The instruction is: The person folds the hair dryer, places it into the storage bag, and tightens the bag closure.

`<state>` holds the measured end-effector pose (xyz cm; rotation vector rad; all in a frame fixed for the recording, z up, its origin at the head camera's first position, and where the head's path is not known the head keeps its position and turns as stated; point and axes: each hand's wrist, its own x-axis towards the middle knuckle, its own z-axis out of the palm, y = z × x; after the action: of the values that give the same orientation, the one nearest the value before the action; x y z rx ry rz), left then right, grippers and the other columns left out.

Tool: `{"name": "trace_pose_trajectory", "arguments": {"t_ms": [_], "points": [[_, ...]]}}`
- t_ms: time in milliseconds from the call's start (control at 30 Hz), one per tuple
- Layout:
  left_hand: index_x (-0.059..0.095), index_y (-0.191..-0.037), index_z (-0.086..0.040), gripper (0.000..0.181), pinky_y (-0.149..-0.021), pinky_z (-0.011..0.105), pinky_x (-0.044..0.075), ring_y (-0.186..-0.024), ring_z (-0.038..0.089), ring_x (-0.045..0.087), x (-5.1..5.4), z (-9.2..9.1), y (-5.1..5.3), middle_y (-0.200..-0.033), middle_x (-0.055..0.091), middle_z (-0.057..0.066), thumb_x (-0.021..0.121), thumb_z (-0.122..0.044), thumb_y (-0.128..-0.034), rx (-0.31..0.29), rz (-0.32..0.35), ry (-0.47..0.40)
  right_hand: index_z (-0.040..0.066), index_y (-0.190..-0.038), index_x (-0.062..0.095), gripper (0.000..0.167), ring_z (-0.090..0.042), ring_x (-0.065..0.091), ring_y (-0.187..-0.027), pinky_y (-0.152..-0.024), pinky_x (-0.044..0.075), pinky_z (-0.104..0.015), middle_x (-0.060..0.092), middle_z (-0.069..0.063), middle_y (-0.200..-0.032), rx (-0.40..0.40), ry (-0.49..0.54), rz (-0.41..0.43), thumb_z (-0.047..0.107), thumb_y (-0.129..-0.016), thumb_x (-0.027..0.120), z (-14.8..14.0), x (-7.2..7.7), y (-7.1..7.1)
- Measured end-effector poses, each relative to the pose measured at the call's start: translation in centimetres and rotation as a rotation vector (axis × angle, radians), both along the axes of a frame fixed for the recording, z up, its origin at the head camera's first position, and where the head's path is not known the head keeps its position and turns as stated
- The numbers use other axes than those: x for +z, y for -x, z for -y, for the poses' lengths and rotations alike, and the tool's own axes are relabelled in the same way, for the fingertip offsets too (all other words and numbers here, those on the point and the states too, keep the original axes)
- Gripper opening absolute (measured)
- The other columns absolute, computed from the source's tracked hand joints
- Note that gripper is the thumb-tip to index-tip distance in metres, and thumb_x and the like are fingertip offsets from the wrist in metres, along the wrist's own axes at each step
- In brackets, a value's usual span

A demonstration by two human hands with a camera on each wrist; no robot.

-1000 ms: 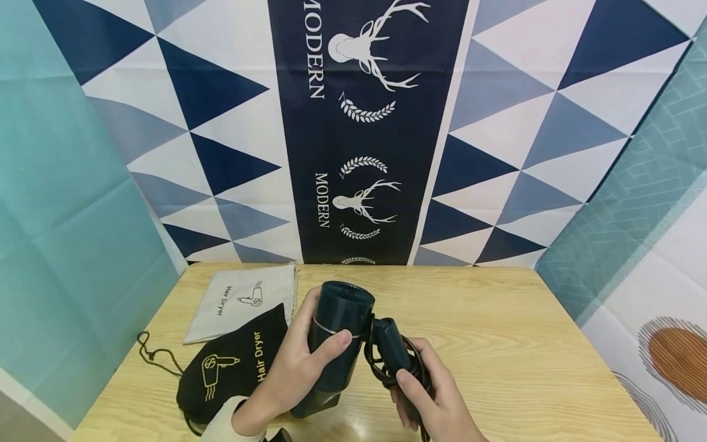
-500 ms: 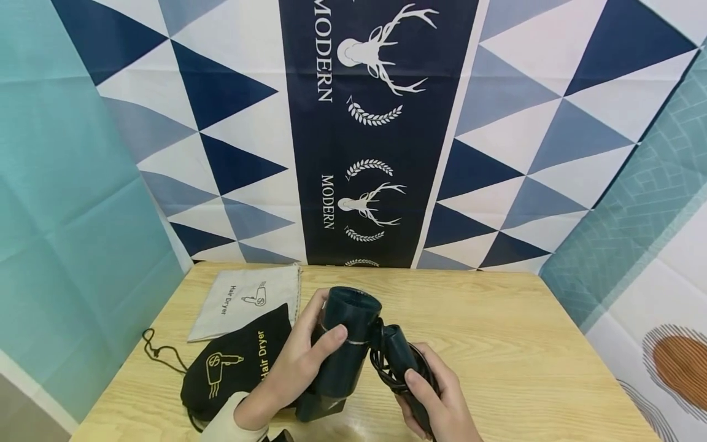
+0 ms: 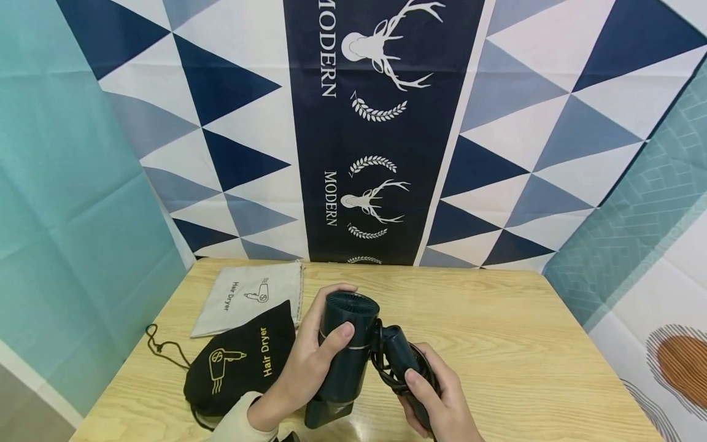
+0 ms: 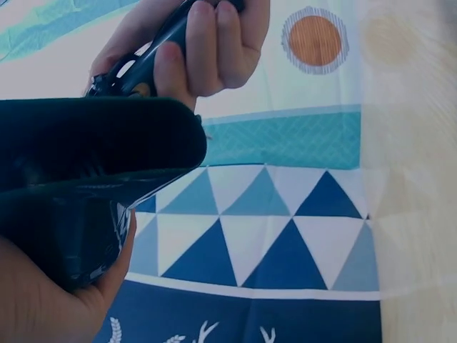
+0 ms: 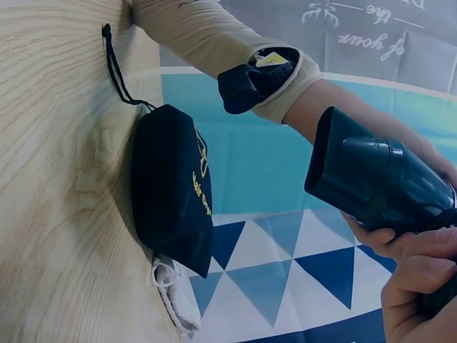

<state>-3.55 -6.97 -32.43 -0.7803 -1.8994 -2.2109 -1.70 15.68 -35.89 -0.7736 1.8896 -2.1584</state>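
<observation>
A dark teal hair dryer (image 3: 345, 374) is held above the table in both hands. My left hand (image 3: 309, 362) grips its barrel, thumb across the near side, with the round vented end tilted up. Around the handle (image 3: 399, 350) and the black cord (image 3: 386, 374) coiled about it, my right hand (image 3: 442, 399) is curled. At the barrel's lower end sits a flat nozzle (image 5: 332, 153), its slot showing in the right wrist view. The left wrist view shows the nozzle (image 4: 93, 143) close up, with the right hand's fingers (image 4: 203, 50) wrapped round the handle.
On the left of the wooden table (image 3: 497, 344) lies a black drawstring pouch (image 3: 237, 362) printed "Hair Dryer", looking filled. Behind it a flat grey pouch (image 3: 248, 294) bears the same words. Patterned cloth (image 3: 386, 135) hangs along the back edge.
The hair dryer has shifted slightly right and down in the view, with both hands still on it. Its vented end now faces more toward the camera, and the left fingers show over its far rim.
</observation>
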Motion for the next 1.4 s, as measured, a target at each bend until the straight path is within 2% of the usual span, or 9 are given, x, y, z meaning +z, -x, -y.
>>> {"name": "trace_pose_trajectory", "arguments": {"t_ms": [167, 500, 967, 1167, 1400], "points": [[0.039, -0.144, -0.013, 0.044, -0.074, 0.046, 0.059, -0.099, 0.029, 0.066, -0.1, -0.4, 0.0, -0.125, 0.057, 0.018, 0.048, -0.013, -0.1012, 0.006, 0.008, -0.044, 0.000, -0.127, 0.049, 0.025, -0.019, 0.041, -0.039, -0.028, 0.035, -0.031, 0.055, -0.011, -0.068, -0.082, -0.029, 0.028, 0.005, -0.107, 0.034, 0.3, 0.2, -0.2], [0.040, -0.143, -0.007, 0.041, -0.078, 0.044, 0.059, -0.104, 0.028, 0.063, -0.4, -0.9, 0.0, -0.124, 0.056, 0.020, 0.046, -0.012, -0.1026, 0.037, -0.037, -0.078, -0.001, -0.123, 0.050, 0.022, -0.019, 0.040, -0.038, -0.026, 0.032, -0.032, 0.052, -0.018, -0.065, -0.161, -0.013, -0.011, 0.003, -0.107, 0.035, 0.9, -0.1, -0.3], [0.039, -0.145, -0.012, 0.043, -0.084, 0.044, 0.057, -0.110, 0.030, 0.061, -0.7, -1.6, -0.5, -0.131, 0.054, 0.018, 0.046, -0.016, -0.1029, 0.036, 0.034, -0.123, 0.001, -0.116, 0.054, 0.019, -0.015, 0.045, -0.043, -0.028, 0.035, -0.029, 0.054, -0.011, -0.064, -0.331, -0.017, 0.037, 0.009, -0.106, 0.040, 1.7, -0.1, -1.3], [0.038, -0.145, -0.012, 0.043, -0.085, 0.043, 0.057, -0.112, 0.029, 0.061, -1.2, -2.1, -0.8, -0.132, 0.053, 0.018, 0.045, -0.016, -0.1029, 0.045, 0.042, -0.140, 0.002, -0.116, 0.055, 0.019, -0.014, 0.045, -0.043, -0.028, 0.036, -0.028, 0.053, -0.011, -0.063, -0.392, 0.009, 0.067, 0.010, -0.106, 0.040, 2.2, -0.4, -2.0], [0.036, -0.146, -0.011, 0.044, -0.095, 0.040, 0.052, -0.118, 0.030, 0.054, -2.0, -3.2, -1.3, -0.137, 0.049, 0.018, 0.044, -0.017, -0.1028, 0.057, 0.068, -0.184, 0.003, -0.116, 0.051, 0.020, -0.013, 0.044, -0.041, -0.029, 0.037, -0.029, 0.053, -0.008, -0.063, -0.455, 0.019, 0.082, 0.013, -0.107, 0.037, 3.1, -0.9, -2.7]]}}
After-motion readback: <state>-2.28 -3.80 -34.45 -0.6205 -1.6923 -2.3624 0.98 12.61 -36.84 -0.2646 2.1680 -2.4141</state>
